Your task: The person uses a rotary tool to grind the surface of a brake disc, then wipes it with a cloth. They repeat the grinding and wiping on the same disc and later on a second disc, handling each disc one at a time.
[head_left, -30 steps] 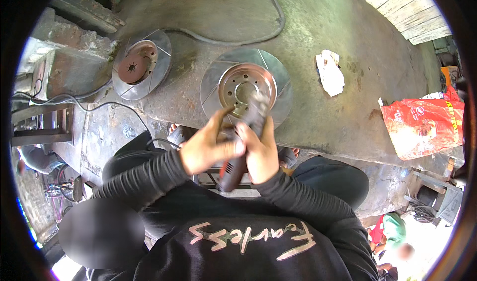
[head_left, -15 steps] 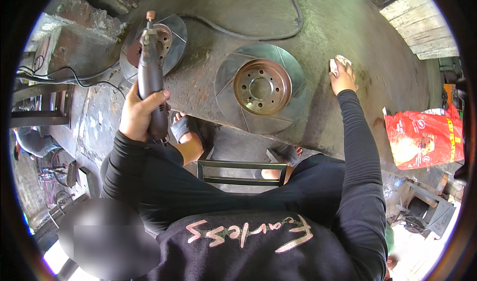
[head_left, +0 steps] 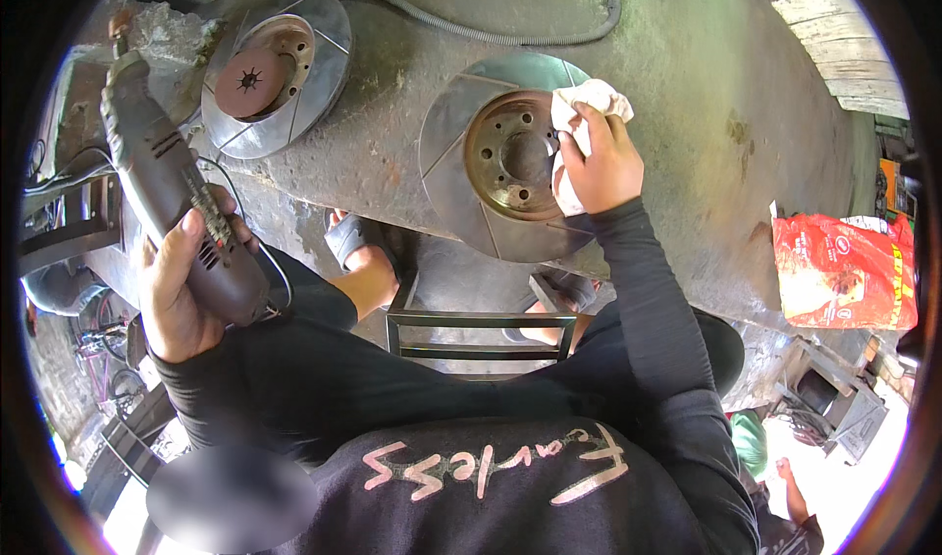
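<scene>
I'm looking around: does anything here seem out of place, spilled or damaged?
Nothing looks clearly damaged, but two things stand out. A brown sanding disc lies off-centre on the left slotted metal disc, partly covering its middle. Dark blotches mark the work surface right of the white cloth, perhaps a spill; I can't tell.

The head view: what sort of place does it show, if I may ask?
Probably a small mechanical workshop: two slotted brake discs lie on a stained worktop, and the left hand holds a dark, corded rotary tool.

Pale script (head_left: 486,472) crosses the black shirt (head_left: 471,528); yellow lettering (head_left: 897,285), apparently, marks the red bag (head_left: 834,261).
</scene>
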The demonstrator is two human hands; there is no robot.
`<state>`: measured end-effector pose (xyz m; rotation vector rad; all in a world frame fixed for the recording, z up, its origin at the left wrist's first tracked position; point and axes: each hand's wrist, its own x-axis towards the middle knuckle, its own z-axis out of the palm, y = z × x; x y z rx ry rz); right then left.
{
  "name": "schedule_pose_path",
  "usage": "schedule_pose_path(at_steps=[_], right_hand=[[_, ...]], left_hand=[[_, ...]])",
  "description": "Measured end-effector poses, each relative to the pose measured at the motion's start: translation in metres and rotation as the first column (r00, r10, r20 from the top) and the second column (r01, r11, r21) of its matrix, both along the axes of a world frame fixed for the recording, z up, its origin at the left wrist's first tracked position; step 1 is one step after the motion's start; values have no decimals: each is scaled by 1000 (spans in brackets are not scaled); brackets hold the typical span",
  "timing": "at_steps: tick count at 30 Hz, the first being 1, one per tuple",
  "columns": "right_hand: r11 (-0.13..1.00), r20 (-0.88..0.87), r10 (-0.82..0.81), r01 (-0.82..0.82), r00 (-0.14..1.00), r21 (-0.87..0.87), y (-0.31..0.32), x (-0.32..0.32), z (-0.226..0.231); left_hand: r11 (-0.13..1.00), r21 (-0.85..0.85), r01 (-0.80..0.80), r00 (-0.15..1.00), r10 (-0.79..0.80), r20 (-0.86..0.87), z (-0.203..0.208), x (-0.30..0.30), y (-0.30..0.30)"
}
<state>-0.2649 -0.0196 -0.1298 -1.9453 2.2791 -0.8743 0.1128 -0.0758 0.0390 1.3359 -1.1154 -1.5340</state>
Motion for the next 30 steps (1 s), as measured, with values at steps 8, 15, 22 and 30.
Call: schedule_pose_path(at_steps=[8,15,22,30], right_hand=[[998,-261,24,-8,965,61,-33,-17,-18],[937,-252,349,-342,903,72,-69,23,-9],[949,-97,271,-249,958,194,-83,3,-8],[933,-103,339,-320,935,163,-90,18,-12]], left_hand=[[997,-6,73,992,-73,-101,-5,17,3],[999,22,-29,996,30,-81,-1,11,6],[997,-15,-77,997,77,-14,1,0,7],[999,33,31,999,-30,-40,-5,14,7]])
